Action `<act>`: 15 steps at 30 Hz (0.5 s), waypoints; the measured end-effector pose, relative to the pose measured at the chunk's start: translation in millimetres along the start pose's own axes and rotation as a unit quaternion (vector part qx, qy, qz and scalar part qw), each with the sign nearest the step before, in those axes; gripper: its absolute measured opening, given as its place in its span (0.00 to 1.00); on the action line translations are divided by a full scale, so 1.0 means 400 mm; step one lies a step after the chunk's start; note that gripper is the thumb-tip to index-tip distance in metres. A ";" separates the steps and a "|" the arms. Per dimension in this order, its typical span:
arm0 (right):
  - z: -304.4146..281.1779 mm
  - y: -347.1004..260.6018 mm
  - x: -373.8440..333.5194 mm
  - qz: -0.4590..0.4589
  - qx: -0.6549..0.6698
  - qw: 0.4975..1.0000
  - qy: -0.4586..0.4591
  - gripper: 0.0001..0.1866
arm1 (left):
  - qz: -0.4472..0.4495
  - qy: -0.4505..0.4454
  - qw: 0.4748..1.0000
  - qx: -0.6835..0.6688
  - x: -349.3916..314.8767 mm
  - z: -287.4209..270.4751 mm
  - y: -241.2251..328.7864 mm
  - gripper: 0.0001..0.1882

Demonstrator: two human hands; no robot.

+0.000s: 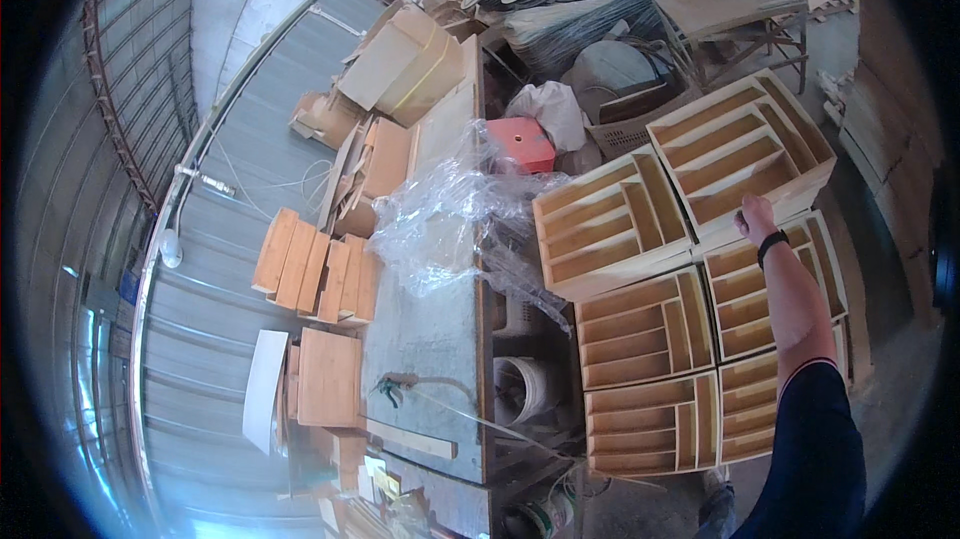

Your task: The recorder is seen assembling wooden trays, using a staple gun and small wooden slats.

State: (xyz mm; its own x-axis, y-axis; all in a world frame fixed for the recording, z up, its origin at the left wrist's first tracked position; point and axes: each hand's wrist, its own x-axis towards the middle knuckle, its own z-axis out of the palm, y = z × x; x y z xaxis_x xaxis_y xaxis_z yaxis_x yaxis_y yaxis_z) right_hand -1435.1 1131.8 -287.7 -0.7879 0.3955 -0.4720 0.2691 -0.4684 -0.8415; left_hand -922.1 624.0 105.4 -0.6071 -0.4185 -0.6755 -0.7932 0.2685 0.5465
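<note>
My right hand (757, 220) reaches far forward, with a dark band at its wrist. Its fingers are closed on the near rim of a wooden cutlery tray (728, 153), which has several compartments and sits highest and slightly askew at the far right. To its left stands another divided tray (600, 221) on a stack. Nearer to me are more such trays, among them one tray (645, 329) in the middle, one tray (655, 422) in front, and one tray (765, 284) partly hidden by my forearm. My left hand does not show.
Left of the trays runs a long workbench (425, 339) with crumpled clear plastic film (430, 219), a green-handled tool (390, 389) and wooden boards (330, 369). Cardboard boxes (400, 59) stand at its far end. A white bucket (525, 389) sits below; a small table (730, 1) stands behind.
</note>
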 end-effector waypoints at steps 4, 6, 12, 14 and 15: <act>-0.020 0.157 0.036 0.045 -0.014 0.999 0.022 0.12 | -0.003 0.017 1.000 0.006 -0.009 0.029 -0.023 0.20; -0.435 -0.092 0.120 -0.554 -0.448 0.701 0.026 0.13 | 0.041 -0.138 0.989 -0.043 0.062 -0.117 -0.105 0.20; -0.101 0.070 -0.073 -0.404 -0.262 0.874 -0.065 0.11 | 0.032 -0.045 0.998 -0.005 0.006 -0.010 -0.158 0.21; -0.182 -0.024 -0.110 -0.392 -0.586 0.709 -0.039 0.12 | 0.040 -0.081 0.996 -0.006 0.022 -0.014 -0.192 0.21; -0.099 -0.025 -0.146 -0.201 -0.307 0.930 -0.004 0.12 | 0.037 -0.073 0.997 -0.005 0.016 -0.009 -0.202 0.21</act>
State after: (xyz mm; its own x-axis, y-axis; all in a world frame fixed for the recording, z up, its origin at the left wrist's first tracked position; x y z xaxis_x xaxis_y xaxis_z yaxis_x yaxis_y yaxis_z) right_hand -1369.8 1144.7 -262.2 -0.8965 0.4346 -0.0860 0.2148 0.2566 -0.9424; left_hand -861.8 596.5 58.6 -0.6647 -0.2673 -0.6977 -0.7461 0.2851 0.6017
